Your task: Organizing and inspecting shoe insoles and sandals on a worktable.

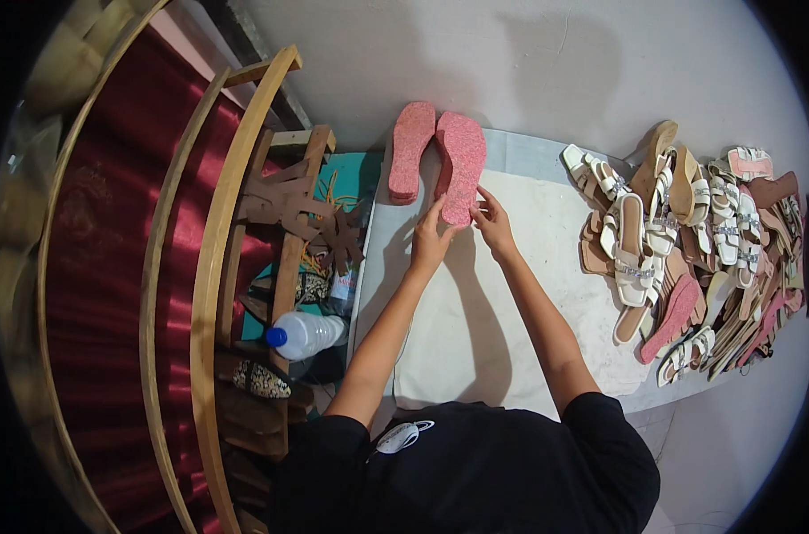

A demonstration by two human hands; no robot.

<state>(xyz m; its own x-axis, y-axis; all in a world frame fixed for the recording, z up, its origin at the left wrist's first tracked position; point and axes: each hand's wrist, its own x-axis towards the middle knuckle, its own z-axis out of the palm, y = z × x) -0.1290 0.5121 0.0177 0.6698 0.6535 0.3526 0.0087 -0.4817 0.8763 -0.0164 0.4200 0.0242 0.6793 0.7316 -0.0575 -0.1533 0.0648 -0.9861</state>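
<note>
Pink pile at twelve o'clock: hands-off, seemingly settled! Left hand and right hand pinch second pile at one, apparently unfinished.

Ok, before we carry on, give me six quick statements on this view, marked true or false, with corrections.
1. The left hand and right hand are at the near end of the right pink sole. True.
2. The left hand holds the left pink sole. False: neither hand touches the left pink sole.
3. The bottle is left of both hands. True.
4. The bottle's cap is red. False: the cap is blue.
5. The sandals are left of both hands. False: the sandals lie right of them.
6. Another pink sole lies among the sandals. True.
</note>
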